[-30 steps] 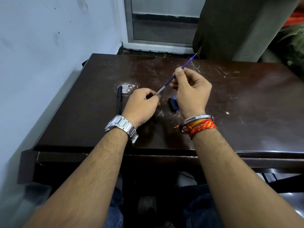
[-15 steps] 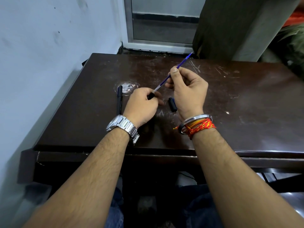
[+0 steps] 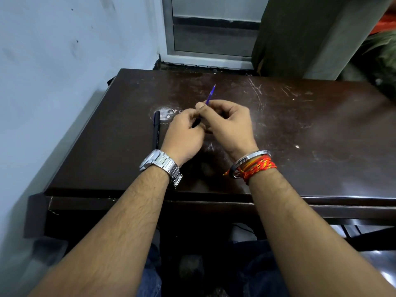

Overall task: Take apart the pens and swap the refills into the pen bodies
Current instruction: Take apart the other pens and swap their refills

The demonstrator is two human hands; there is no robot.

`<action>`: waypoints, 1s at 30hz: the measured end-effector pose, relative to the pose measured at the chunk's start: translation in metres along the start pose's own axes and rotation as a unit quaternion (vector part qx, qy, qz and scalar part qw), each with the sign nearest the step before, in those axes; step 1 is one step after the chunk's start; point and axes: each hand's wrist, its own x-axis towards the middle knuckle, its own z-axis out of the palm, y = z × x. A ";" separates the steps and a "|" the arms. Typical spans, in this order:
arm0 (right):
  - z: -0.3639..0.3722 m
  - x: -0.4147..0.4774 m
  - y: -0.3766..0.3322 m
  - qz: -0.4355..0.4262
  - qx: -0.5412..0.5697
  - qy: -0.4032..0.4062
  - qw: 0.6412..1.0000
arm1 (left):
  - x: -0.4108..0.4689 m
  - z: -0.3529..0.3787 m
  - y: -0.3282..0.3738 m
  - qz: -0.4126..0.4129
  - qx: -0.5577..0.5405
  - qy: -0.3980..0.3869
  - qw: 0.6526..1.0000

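Note:
My right hand [image 3: 230, 125] pinches a thin blue refill [image 3: 210, 94] whose free end points up and away past my thumb. My left hand [image 3: 184, 133] is closed around a black pen body [image 3: 196, 123]; only a short dark piece shows between the two hands, where the refill's lower end disappears. The hands touch each other above the dark wooden table [image 3: 300, 136]. A second black pen [image 3: 156, 129] lies on the table just left of my left hand, pointing away from me. The small black pen part seen earlier is hidden behind my right hand.
A pale wall runs along the table's left edge. A window frame [image 3: 205, 56] and a dark curtain [image 3: 300, 35] stand behind the far edge. A white scuffed patch [image 3: 167, 113] marks the wood near the lying pen. My knees are under the near edge.
My right hand has slid left and down along the refill toward my left hand, so much less of the blue refill shows. The small black part on the table is now covered.

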 end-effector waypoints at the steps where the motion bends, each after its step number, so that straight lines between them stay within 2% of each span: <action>1: -0.002 0.001 -0.001 0.007 0.016 0.017 1.000 | 0.000 0.000 -0.001 -0.004 -0.027 0.010 1.000; 2: -0.005 0.004 -0.002 0.014 0.005 0.044 0.999 | 0.001 0.000 -0.001 -0.012 -0.050 0.021 0.998; 4: -0.016 0.008 -0.002 0.013 -0.124 0.078 0.989 | 0.002 -0.002 0.001 -0.024 -0.067 0.038 0.997; 7: -0.029 0.005 -0.001 0.009 -0.325 0.045 0.945 | 0.001 -0.007 0.004 -0.018 -0.081 0.049 0.995; 10: -0.030 0.002 0.000 0.031 -0.402 0.003 0.915 | -0.001 -0.008 0.009 -0.009 -0.101 0.061 0.993; 17: -0.022 0.001 0.006 0.046 -0.467 -0.021 0.883 | -0.001 -0.008 0.011 -0.008 -0.071 0.073 0.995; 24: -0.027 0.007 0.010 0.070 -0.462 -0.012 0.884 | -0.003 -0.009 0.016 -0.039 -0.099 0.059 0.993; 27: -0.031 0.010 0.007 0.059 -0.440 0.034 0.896 | -0.004 -0.010 0.016 -0.051 -0.108 0.047 0.992; 30: -0.035 0.013 0.007 0.056 -0.448 0.055 0.890 | -0.005 -0.009 0.017 -0.054 -0.122 0.042 0.990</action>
